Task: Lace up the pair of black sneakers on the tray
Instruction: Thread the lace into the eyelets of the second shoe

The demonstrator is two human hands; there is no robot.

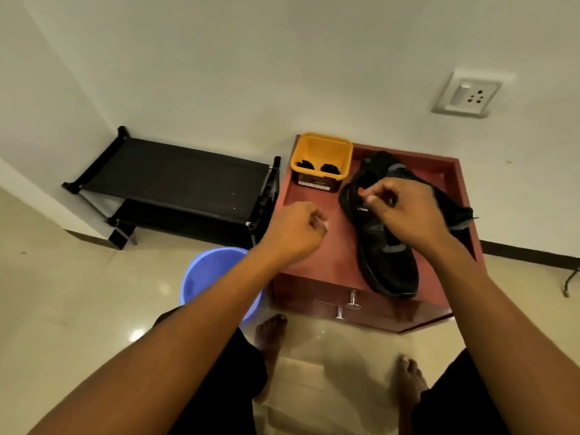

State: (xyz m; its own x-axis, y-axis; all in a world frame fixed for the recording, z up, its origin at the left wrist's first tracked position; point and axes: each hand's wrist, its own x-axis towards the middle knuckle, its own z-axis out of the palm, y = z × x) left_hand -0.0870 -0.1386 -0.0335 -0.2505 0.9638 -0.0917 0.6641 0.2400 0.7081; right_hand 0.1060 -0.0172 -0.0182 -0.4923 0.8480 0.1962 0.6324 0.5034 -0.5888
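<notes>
Front sneaker (392, 271) lies on the maroon tray (314, 243), toe twd me, tipped a bit on its side. What looks like the 2nd sneaker (463, 215) sits just behind it, mostly hidden by my hand. No lace visible thru the eyelets, so I judge this as the very start: threading shoe no. 1. My right grip (405, 211) hovers over the collar by a small orange tab, fingers curled, thumb + forefinger pressed together. Can't tell if they're pinching a lace end, the tongue or nothing. My left grip (292, 230) is above bare tray left of the shoe, fingers curled in w/ tips together. Nothing shows in it, so can't tell there either. At the tray's back left stands a yellow tub (320, 149) w/ dark bundles (304, 165) inside, prob. the laces. Next move, as I read it: get a lace end firmly btwn the fingertips, steady the shoe w/ the other hand, and feed the tip thru the lowest eyelet pair. Tray tops a low worktop (307, 296) w/ drawer handles; blue bucket (204, 277) and black shoe rack (175, 171) are off to the left.
</notes>
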